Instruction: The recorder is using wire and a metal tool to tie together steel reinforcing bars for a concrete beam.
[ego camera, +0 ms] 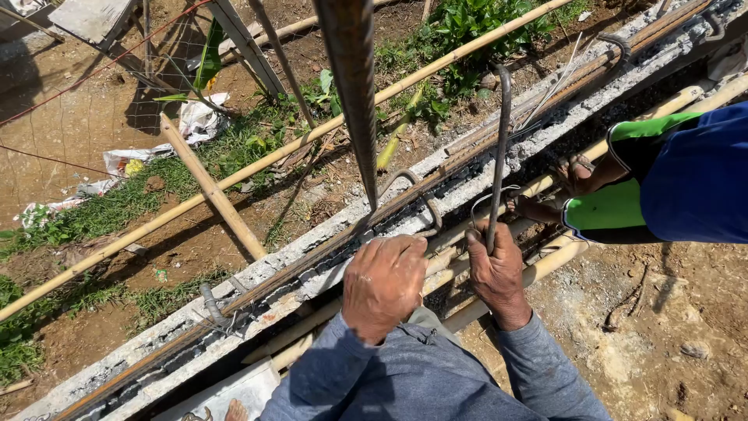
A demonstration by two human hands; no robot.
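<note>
Head view: right hand (pixel 497 269) grips hooked steel bar (pixel 499 156).

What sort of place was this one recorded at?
Most likely an outdoor building site: rebar lies along a rough concrete beam, with bamboo poles like scaffolding over bare dirt.
</note>
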